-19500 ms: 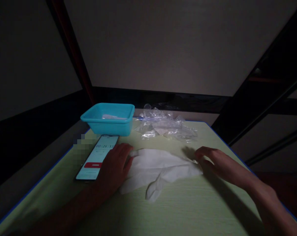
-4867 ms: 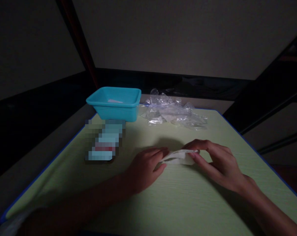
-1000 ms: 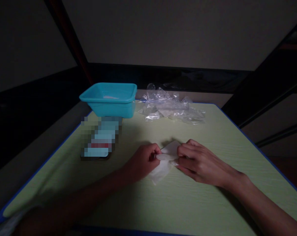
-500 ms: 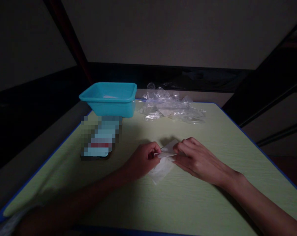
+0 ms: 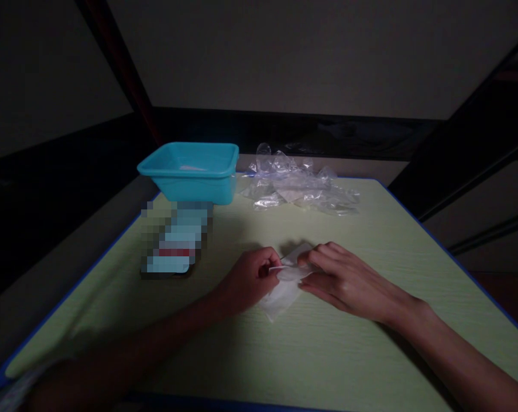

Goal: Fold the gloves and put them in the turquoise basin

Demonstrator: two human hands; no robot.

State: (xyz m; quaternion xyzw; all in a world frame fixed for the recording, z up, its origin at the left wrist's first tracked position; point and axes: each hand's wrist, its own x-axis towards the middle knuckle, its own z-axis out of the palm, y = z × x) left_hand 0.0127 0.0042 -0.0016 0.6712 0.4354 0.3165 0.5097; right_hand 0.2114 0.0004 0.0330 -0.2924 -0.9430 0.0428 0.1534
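A small folded white glove [image 5: 281, 293] lies on the pale green table [image 5: 310, 355] near its middle. My left hand [image 5: 246, 279] pinches the glove's upper edge from the left, fingers curled. My right hand [image 5: 343, 276] meets it from the right, its fingertips pressed on the same folded edge. Part of the glove is hidden under both hands. The room is dim.
A turquoise plastic tub [image 5: 190, 171] stands at the back left, with something pale inside. A heap of clear plastic wrappers [image 5: 299, 187] lies at the back centre. A phone [image 5: 173, 243], blurred out, rests left of my hands. The table's blue edge runs along both sides.
Over twenty seconds the spread-out white glove has been folded down to a small packet. In the last second my right fingers slid slightly left over the folded edge.
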